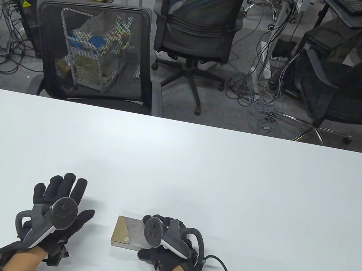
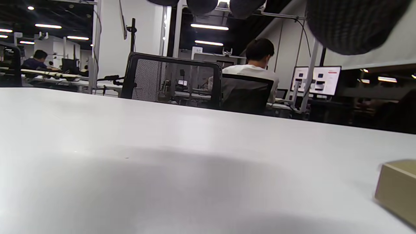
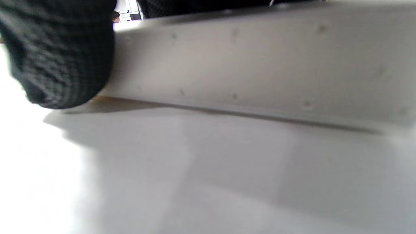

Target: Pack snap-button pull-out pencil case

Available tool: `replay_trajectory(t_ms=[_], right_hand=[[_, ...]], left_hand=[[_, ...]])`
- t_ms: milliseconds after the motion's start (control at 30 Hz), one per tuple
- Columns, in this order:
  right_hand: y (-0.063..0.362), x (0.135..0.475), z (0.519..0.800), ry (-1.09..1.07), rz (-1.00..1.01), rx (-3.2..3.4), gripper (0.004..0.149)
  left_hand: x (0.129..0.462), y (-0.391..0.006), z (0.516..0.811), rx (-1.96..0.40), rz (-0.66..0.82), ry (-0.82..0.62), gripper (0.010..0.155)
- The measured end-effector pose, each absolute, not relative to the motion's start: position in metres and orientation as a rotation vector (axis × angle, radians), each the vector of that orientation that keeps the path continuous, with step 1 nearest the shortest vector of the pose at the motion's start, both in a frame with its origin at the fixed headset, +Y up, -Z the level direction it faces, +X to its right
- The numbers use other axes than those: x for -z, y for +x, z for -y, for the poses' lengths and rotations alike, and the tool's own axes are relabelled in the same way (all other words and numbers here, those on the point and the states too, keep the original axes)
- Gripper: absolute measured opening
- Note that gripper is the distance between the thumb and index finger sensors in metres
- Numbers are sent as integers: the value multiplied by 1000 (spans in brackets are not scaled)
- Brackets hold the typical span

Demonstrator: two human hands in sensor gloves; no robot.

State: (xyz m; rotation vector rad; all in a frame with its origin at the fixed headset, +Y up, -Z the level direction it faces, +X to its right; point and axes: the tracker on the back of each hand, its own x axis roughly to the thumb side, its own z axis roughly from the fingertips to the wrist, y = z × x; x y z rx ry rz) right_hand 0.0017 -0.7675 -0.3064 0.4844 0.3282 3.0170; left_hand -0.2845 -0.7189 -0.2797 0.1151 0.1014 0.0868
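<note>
The flat grey-and-tan rectangular pencil case (image 1: 127, 233) lies closed on the white bench (image 1: 176, 162). Right hand (image 1: 167, 241) grips it; left hand (image 1: 58, 208) rests spread, empty. Packing appears nearly complete.

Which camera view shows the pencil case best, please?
The table view: the whole pencil case lies on the table, its snap button visible, with the right hand over its right end. The left wrist view catches only a tan corner; the right wrist view shows one blurred side.
</note>
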Motion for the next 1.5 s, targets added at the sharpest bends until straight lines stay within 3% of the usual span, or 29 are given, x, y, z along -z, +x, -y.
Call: replay_trajectory(t_ms=[100,500,767,933,1167,1233,1500], right_hand=[[2,307,768,483,-332,-3010,92],[14,308,758,494,-371,-2905,94],[62,293,703,444,221,-3017,92],[107,280,688,334,254,-3083,91],[153,269,714,197,291,-2978,91],[155,268,717,178,225,-2970,91],[153,267,723,206,273,-2987,92]], left_hand=[[273,-284,723,-84,-76,176,94],[270,-280,728,-55,-57,180,94],[269,-277,729,-36,-49,173,95],[269,-275,730,-22,-44,177,94],[268,-273,730,-12,-37,194,94],[268,-272,730,-8,-36,193,94],[269,-272,730,9,-26,210,95]])
